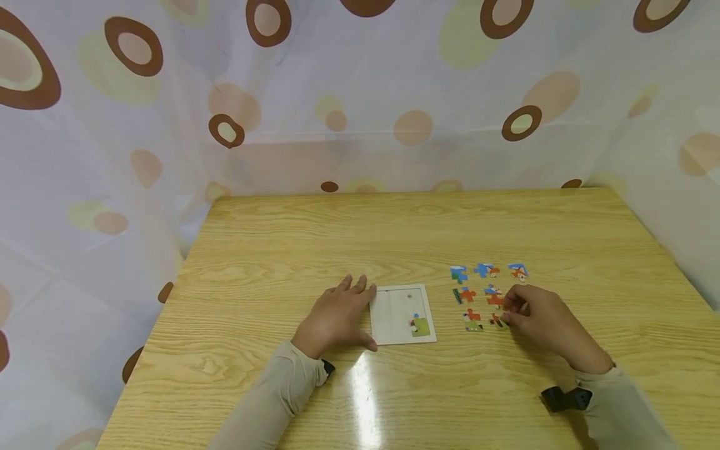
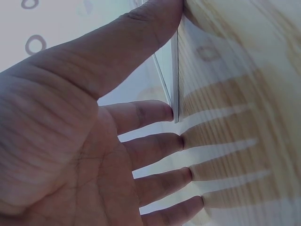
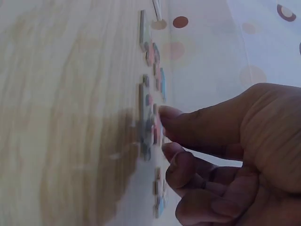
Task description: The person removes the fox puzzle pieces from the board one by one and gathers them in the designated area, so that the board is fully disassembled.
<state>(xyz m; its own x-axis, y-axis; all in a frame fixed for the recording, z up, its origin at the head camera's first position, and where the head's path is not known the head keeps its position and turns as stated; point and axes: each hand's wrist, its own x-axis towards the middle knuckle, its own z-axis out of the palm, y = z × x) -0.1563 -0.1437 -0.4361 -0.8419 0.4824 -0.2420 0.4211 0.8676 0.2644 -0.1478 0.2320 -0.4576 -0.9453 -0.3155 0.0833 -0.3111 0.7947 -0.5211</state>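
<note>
A small white puzzle tray (image 1: 389,315) lies flat, with a green puzzle piece (image 1: 420,327) in its lower right corner. My left hand (image 1: 337,315) is spread at the tray's left side. Its forefinger touches the tray edge (image 2: 176,94) in the left wrist view, and the thumb is held apart. Right of the tray, my right hand (image 1: 537,315) is at the loose pieces, thumb and forefinger bent with a small gap between the tips. Nearest to them are a red-and-blue piece (image 1: 494,297) and a dark-marked piece (image 1: 496,320), partly hidden; whether they touch is unclear.
More loose puzzle pieces lie in rows: a blue-green one (image 1: 458,274), a blue-orange one (image 1: 486,270), a blue corner (image 1: 518,271), a red one (image 1: 465,295) and a red-green one (image 1: 472,320). Behind the wooden table (image 1: 337,231) hangs a spotted curtain (image 1: 360,87).
</note>
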